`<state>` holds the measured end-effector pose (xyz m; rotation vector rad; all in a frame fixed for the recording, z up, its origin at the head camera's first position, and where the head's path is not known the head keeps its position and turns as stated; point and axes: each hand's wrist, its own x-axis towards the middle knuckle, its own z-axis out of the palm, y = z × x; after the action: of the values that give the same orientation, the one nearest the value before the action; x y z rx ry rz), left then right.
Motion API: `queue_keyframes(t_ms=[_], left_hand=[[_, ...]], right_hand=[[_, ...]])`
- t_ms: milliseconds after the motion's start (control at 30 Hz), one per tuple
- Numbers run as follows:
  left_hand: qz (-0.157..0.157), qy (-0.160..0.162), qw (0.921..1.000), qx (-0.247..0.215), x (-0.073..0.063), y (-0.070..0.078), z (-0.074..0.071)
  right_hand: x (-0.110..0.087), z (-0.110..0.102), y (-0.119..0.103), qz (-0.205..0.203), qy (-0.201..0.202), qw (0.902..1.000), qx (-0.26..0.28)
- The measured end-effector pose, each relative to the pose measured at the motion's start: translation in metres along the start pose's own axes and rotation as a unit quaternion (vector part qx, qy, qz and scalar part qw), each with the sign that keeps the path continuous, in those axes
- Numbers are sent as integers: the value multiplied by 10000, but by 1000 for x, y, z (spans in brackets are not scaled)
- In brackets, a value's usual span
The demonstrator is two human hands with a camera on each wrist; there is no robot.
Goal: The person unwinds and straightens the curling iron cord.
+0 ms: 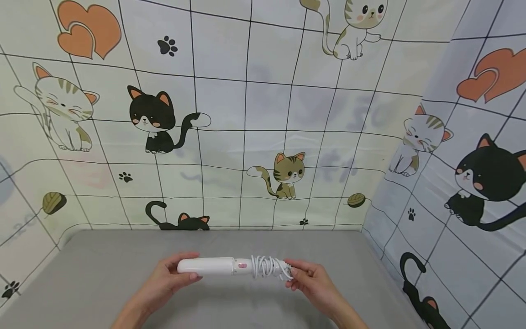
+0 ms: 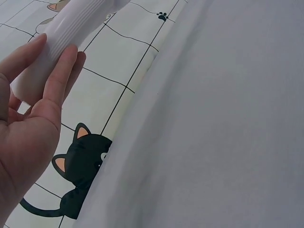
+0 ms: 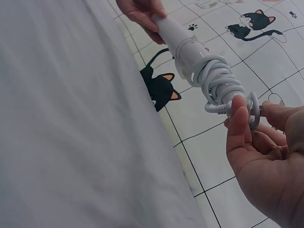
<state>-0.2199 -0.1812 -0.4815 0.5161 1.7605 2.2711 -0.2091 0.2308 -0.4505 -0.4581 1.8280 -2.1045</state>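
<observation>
A white wand-shaped electric appliance (image 1: 207,266), perhaps a hair styler, is held level above the grey surface in the head view. My left hand (image 1: 167,276) grips its smooth, wide end between thumb and fingers. Fine ribs run along the underside of the wand (image 2: 71,28) in the left wrist view. A small pink switch (image 1: 242,265) sits near its middle. White cord (image 1: 265,266) is wound in several loops around the narrower end. There, my right hand (image 1: 310,279) pinches the cord's end by the plug (image 3: 256,111), which the fingers partly hide.
The grey surface (image 1: 102,269) stretches below both hands. Behind it and at the sides stands a white cloth wall (image 1: 222,105) with a dark grid and printed cats, hearts and paw marks.
</observation>
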Motion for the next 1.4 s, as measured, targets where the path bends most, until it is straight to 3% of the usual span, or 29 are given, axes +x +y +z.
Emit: queue_keyframes(t_ms=[167, 467, 600, 767, 1000, 1400], left_hand=[[-87, 36, 9997, 217, 0, 1, 3], [-369, 622, 9917, 1063, 2, 4, 13], [-304, 769, 9901, 1135, 3, 6, 17], [-266, 831, 9922, 890, 4, 5, 18], [-56, 577, 9980, 236, 1, 2, 16], [397, -149, 9991, 58, -1, 5, 12]], right_hand=[[0, 0, 0, 104, 99, 9998, -114], [2, 2, -3, 134, 659, 9930, -975], [3, 5, -4, -62, 948, 9875, -1256], [2, 7, -8, -281, 988, 9795, -1730], [1, 6, -11, -637, 886, 9706, -2143], [10, 3, -14, -966, 1111, 9610, -2340]])
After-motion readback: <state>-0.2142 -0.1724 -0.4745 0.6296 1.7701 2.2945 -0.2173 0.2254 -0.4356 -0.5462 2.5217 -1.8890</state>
